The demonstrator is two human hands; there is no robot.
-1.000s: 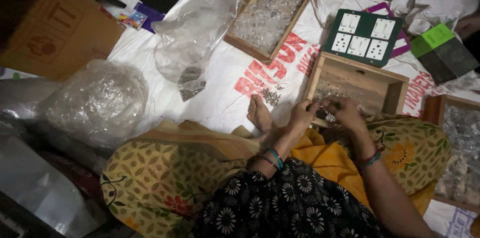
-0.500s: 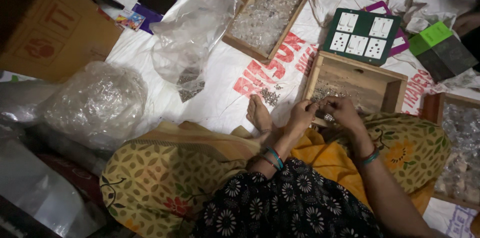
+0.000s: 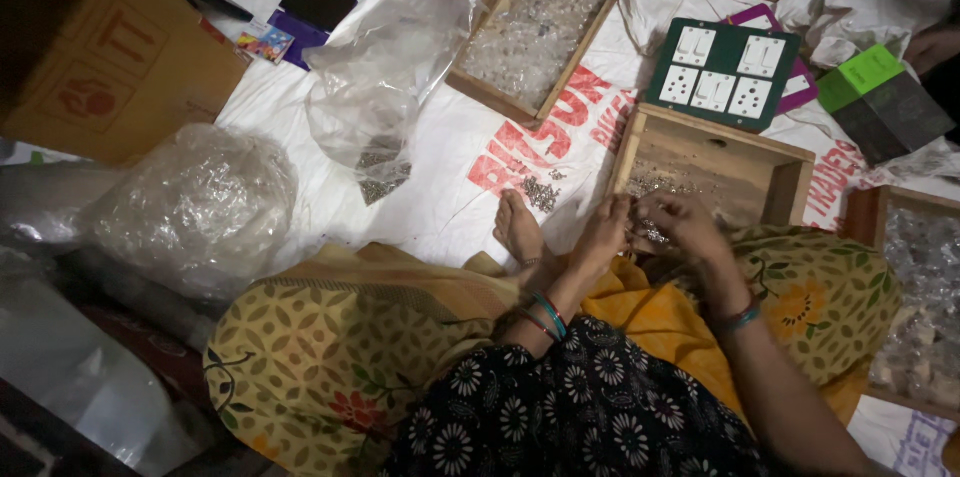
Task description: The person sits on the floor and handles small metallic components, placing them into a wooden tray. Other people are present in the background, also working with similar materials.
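Both hands have stayed close together over the near edge of the shallow wooden tray (image 3: 740,162), hardly moving since a second ago, and the bare foot (image 3: 517,229) is in the same spot on the white printed sheet (image 3: 450,197). Left hand (image 3: 603,234) and right hand (image 3: 683,222) have bent fingers that pinch a small shiny metal piece (image 3: 652,231) between them, just above the lap in yellow cloth. A green switch board (image 3: 724,75) lies just past the tray's far edge, a long wooden box of clear bits (image 3: 538,27) sits further left, and bare sheet lies between.
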